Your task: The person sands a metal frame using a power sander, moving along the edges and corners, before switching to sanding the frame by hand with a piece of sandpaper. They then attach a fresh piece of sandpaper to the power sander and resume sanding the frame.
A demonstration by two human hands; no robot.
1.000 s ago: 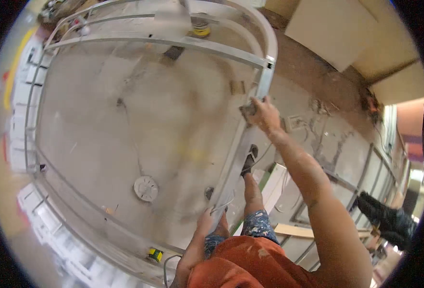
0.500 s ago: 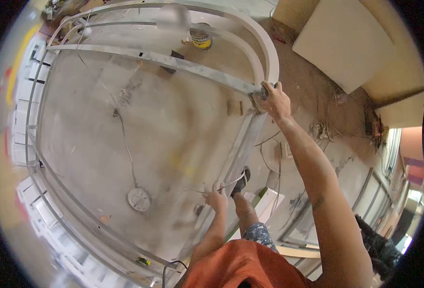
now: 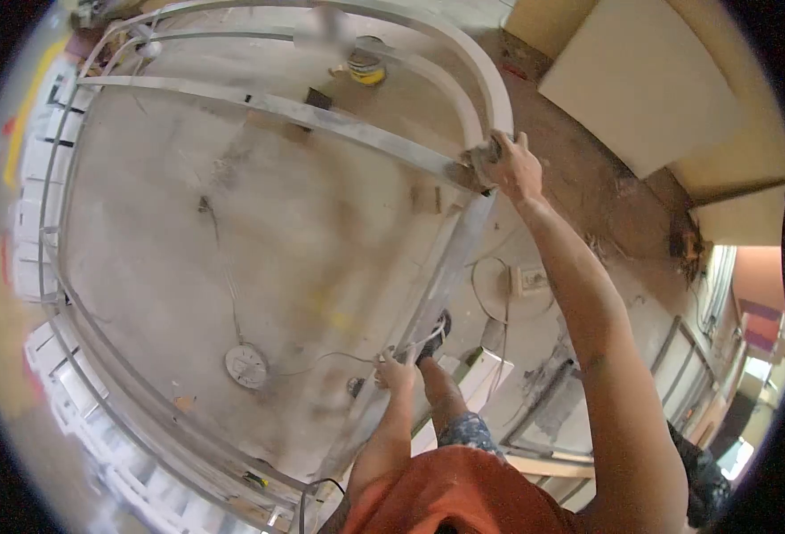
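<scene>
From the head camera, we're looking down over a large round-cornered frame [image 3: 453,254] that reaches across most of the floor. Up at the far right, where its crossbar [image 3: 339,117] meets the side rail, there's our right hand [image 3: 521,171], arm well out, fingers curled around a dark block [image 3: 484,160] held right at that joint; its exact kind is too blurred to call. Lower down the same rail sits our left hand [image 3: 398,369], fingers bunched beside a pale cord [image 3: 431,335]. Do they pinch the cord or merely rest against the rail? We can't tell. A thin line runs from near that hand to a round white disc [image 3: 246,366] lying inside the frame.

Beyond the crossbar stands a yellow-banded tin [image 3: 367,71]; off to the right, a large pale panel [image 3: 637,89] leans, well apart from the hands.

As we judge it, the step in hand is work with the block on that joint. The next move calls for a steady rail, even contact from the block, and the cord clear of our shoe [image 3: 444,326].
</scene>
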